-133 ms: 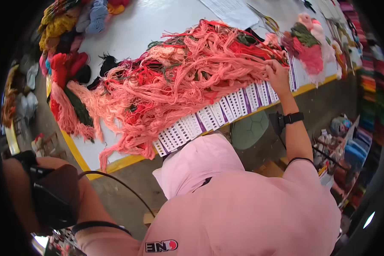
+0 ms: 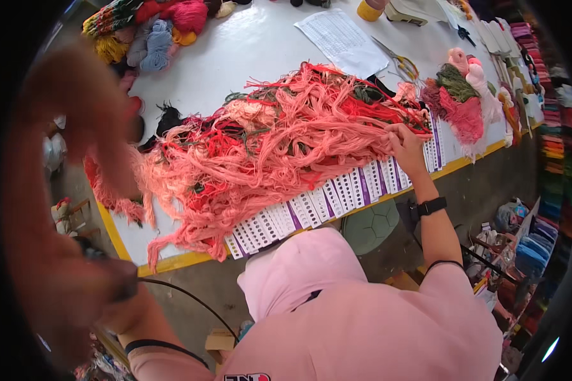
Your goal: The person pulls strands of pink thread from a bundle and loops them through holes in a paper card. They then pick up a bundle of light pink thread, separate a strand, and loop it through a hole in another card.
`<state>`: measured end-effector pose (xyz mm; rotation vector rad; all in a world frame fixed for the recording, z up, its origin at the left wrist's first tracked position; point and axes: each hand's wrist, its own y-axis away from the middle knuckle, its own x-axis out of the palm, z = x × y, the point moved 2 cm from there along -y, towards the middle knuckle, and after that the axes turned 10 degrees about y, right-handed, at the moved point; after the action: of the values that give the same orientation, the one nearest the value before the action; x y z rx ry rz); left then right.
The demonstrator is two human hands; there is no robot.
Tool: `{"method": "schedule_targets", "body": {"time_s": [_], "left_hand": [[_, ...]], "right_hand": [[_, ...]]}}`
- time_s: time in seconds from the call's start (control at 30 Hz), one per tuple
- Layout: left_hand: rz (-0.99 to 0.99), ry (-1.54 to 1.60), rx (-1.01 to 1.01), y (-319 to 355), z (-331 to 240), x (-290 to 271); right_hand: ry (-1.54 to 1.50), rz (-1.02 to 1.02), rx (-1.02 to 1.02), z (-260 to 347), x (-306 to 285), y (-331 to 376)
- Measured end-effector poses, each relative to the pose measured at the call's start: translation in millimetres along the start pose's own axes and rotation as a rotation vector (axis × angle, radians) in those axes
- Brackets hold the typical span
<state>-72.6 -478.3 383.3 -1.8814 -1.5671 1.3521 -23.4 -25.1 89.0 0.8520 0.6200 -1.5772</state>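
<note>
A large tangled heap of salmon-pink yarn (image 2: 311, 133), mixed with red and dark green strands, lies across the white table. At the heap's right end my right hand (image 2: 407, 149) has its fingers curled in, closed on some pink yarn strands. My left hand (image 2: 76, 133) is raised at the far left, very near the camera and smeared by motion, so its fingers cannot be read. A row of white and purple punched cards (image 2: 324, 200) runs along the near table edge, partly under the yarn.
Scissors (image 2: 400, 61) and a printed sheet (image 2: 342, 43) lie behind the heap. Pink and green skeins (image 2: 462, 101) rest at the right, blue and yellow skeins (image 2: 156, 47) at the back left. A greenish stool (image 2: 370, 227) stands below the yellow table edge (image 2: 457, 166).
My left hand has swung up from the lower left into view close to the camera. The view has shifted, so the table sits lower. My right hand stays at the yarn.
</note>
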Motion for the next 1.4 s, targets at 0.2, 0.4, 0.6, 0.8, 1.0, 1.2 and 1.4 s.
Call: {"method": "schedule_targets", "body": {"time_s": [0.2,0.4,0.6,0.8,1.0,1.2,1.4], "left_hand": [[-0.137,0.012,0.038,7.8,-47.1,58.6],[-0.328,-0.026,0.143,-7.2,-93.3,-0.8],[-0.442,-0.073,0.119,23.0,-127.4,-10.4],[-0.458,-0.028,0.188,-10.9,-148.1,53.1],[-0.439,0.028,0.328,-81.4,-113.4,138.2],[-0.411,0.055,0.532,-129.6,-107.4,205.6],[-0.436,0.074,0.633,-132.7,-87.2,279.1]], "right_hand": [[-0.103,0.0,-0.06,-8.9,-5.4,15.1],[-0.003,-0.074,-0.036,-19.3,-66.4,78.3],[0.06,-0.104,0.035,-25.5,-90.9,141.2],[-0.058,-0.123,0.065,-58.9,-101.6,130.0],[-0.066,-0.084,0.034,-126.4,-118.7,51.5],[0.036,-0.446,0.105,-251.8,-176.8,-40.6],[0.478,-0.855,0.136,-298.5,-270.8,-119.5]]}}
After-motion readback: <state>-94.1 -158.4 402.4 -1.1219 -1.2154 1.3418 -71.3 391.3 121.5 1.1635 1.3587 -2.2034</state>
